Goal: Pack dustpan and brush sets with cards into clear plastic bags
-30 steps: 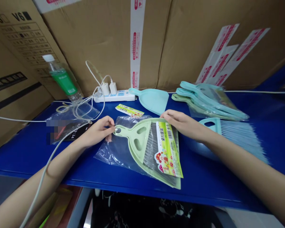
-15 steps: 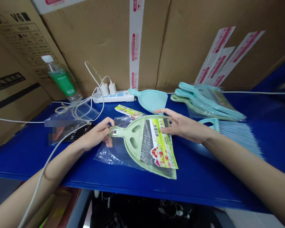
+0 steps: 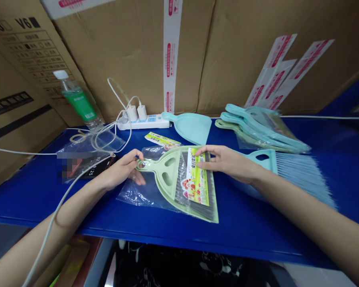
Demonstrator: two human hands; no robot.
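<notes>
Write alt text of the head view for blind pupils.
A left hand holds a green dustpan-and-brush set by its handle; the right hand touches its printed label. Behind, on the blue table, lies a light-blue dustpan.

2 arms [image 3: 80,203] reach forward, left fingers [image 3: 135,154] pinched, right fingers [image 3: 211,150] bent.

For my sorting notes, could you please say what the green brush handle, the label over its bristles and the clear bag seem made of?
Brush handle: probably smooth moulded plastic, evenly coloured, rounded. Label: perhaps smooth card or paper, thin, printed. Clear bag: likely glossy plastic film, transparent, wrinkled.
</notes>
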